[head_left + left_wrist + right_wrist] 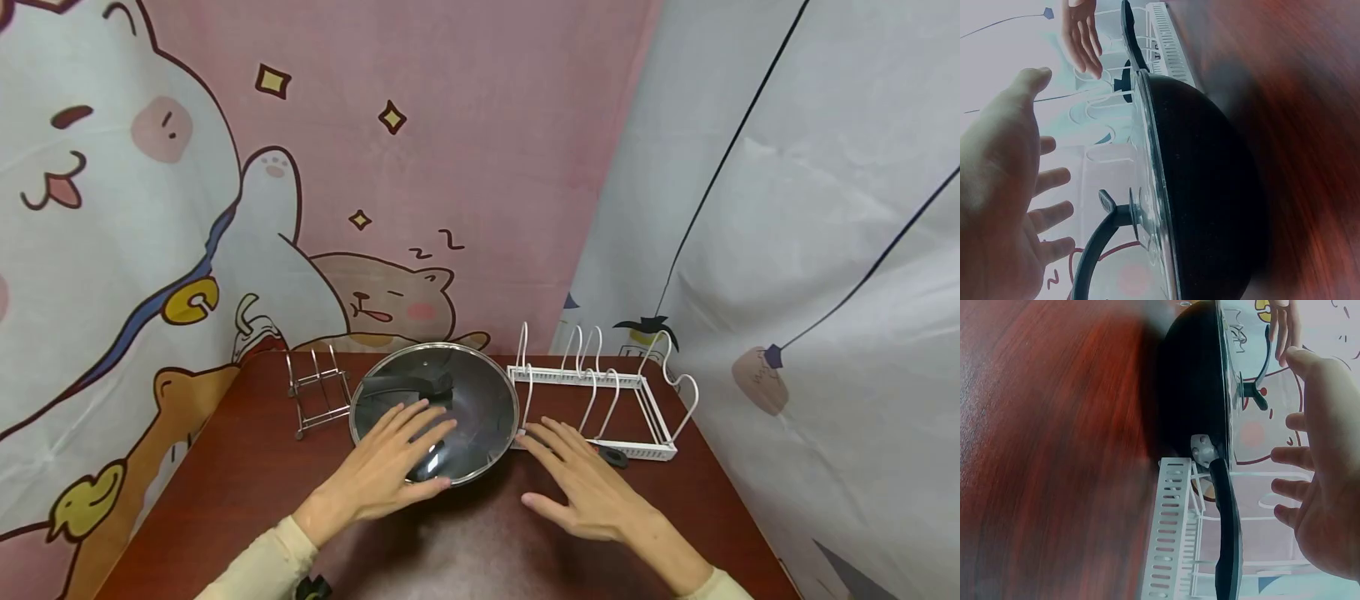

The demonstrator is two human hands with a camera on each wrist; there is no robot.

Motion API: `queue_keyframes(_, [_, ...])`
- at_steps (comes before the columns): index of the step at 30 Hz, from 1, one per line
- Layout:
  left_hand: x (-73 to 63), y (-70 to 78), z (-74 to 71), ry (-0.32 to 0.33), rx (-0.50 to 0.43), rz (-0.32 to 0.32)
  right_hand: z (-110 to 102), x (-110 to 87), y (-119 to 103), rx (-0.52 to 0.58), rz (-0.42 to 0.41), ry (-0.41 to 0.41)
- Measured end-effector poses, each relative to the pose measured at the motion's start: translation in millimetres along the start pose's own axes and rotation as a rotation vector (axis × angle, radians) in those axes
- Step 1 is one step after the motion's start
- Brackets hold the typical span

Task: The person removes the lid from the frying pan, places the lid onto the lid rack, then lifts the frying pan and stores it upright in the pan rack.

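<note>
A black wok (pixel 1210 187) stands on the table with a glass lid (pixel 480 400) over it. The lid carries a black curved handle (pixel 1092 247). My left hand (pixel 382 467) hovers above the lid's near left part, fingers spread and straight, holding nothing. To the right of the wok, my right hand (pixel 585 492) is also spread and holds nothing. It is above the wok's long black handle (pixel 1227 531), which reaches right over the white rack; in the head view that hand hides most of the handle.
The white rack (pixel 648 451) with several upright loops stands right of the wok. A small metal wire stand (pixel 322 415) is at the left. A dark object (pixel 313 588) shows at the bottom edge. Printed cloth (pixel 480 167) hangs behind the brown table (pixel 225 500).
</note>
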State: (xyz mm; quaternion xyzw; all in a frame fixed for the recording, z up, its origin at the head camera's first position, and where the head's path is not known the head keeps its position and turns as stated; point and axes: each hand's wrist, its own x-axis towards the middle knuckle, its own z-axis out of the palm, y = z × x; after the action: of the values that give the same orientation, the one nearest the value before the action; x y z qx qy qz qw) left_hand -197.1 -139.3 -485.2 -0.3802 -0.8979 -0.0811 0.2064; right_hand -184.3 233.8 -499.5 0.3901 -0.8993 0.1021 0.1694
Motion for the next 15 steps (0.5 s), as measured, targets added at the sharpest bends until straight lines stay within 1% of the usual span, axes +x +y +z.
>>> queue_keyframes(4, [2.3, -2.2, -2.3, 0.01, -0.002, 0.007, -0.3, -4.0, 4.3, -0.005, 0.009, 0.006])
queue_keyframes(9, [3.5, -5.1, -4.1, 0.026, 0.001, 0.01, -1.8, -8.2, 8.2, 0.003, 0.045, -0.011])
queue_keyframes(12, [3.6, -7.3, -5.3, 0.03, 0.003, 0.001, -2.7, -10.3, 10.2, -0.002, 0.067, -0.018])
queue_keyframes(15, [2.8, -9.7, -6.7, 0.02, 0.005, -0.019, -3.1, -12.3, 12.1, -0.011, 0.088, -0.02])
